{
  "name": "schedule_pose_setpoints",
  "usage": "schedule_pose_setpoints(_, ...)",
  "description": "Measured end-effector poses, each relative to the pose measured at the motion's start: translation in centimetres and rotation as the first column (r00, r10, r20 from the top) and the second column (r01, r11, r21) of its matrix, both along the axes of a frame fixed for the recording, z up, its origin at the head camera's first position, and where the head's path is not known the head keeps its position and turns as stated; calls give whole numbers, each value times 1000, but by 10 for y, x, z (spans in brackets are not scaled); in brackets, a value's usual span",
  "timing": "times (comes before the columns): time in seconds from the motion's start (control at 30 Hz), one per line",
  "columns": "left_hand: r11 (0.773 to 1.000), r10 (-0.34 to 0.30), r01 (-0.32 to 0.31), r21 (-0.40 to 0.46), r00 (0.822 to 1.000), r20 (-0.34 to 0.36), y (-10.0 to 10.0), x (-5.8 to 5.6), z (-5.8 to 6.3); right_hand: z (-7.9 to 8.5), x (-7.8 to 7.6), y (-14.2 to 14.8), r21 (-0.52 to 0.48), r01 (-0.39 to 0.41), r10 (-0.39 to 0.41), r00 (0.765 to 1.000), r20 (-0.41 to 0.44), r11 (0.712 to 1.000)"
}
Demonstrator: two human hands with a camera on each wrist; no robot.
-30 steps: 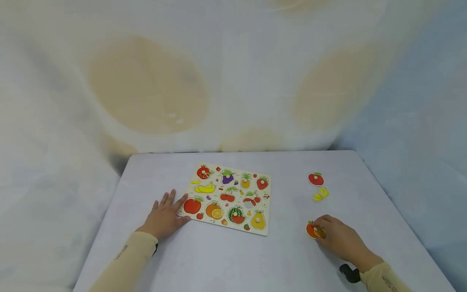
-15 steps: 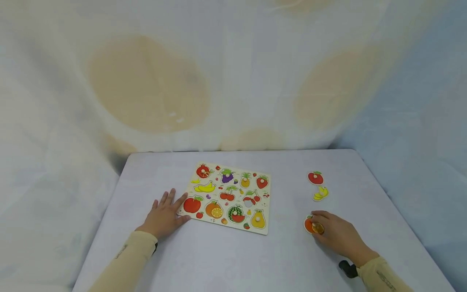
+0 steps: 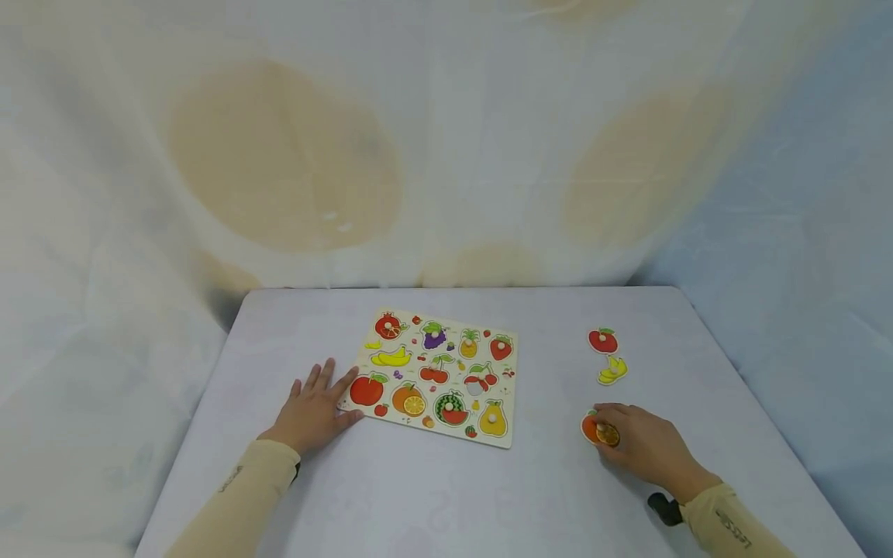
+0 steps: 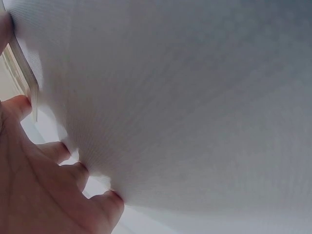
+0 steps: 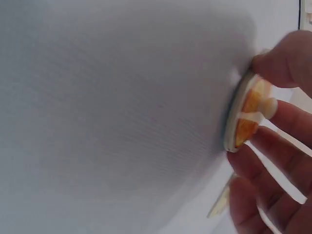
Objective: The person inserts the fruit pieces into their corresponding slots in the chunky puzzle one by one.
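My right hand (image 3: 649,449) pinches an orange-picture puzzle piece (image 3: 591,429) at the table's right. In the right wrist view, thumb and fingers grip the rim of the orange piece (image 5: 248,114), with one fingertip by its small round knob. The piece is slightly tilted there. My left hand (image 3: 310,418) lies with spread fingers at the left corner of a fruit peg-puzzle board (image 3: 446,431). Its thumb and index finger touch the board's edge. The left wrist view shows the left hand (image 4: 48,180) with other fingertips on the tabletop.
A red apple piece (image 3: 603,340) and a yellow banana piece (image 3: 612,370) lie beyond my right hand. Several knobbed fruit pieces sit in the board. A black wrist-worn device (image 3: 666,509) is at the right cuff. Pale patterned cloth hangs behind the table (image 3: 446,496).
My right hand has moved slightly left and away from me with the orange piece, then held nearly steady. The left hand stays at the board's corner.
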State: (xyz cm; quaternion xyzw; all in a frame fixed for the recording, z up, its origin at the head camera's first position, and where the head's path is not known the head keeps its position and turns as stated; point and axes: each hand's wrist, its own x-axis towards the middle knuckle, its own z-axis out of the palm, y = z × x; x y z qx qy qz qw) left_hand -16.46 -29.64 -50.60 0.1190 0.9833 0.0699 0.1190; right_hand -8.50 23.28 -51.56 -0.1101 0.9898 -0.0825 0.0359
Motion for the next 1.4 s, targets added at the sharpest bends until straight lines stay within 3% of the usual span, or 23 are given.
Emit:
schedule_pose_setpoints(0.43,1000,10,-10,8,1000,-5,-2,2,-1,4,-1,-3,-4,7,-7,1000,-3,1000)
schedule_pose_setpoints(0.93,1000,10,-10,-1,1000,3,1,4,0,11,-12,-7,-82,10,-17,996,-90,997)
schedule_pose_setpoints(1.13,1000,6,-6,-13,1000,5,1,1,-3,23,-29,-40,-120,30,-37,998,-58,992)
schedule_pose_setpoints(1.4,1000,6,-6,-16,1000,7,1,1,2,41,-59,-119,-162,7,-4,1000,19,987)
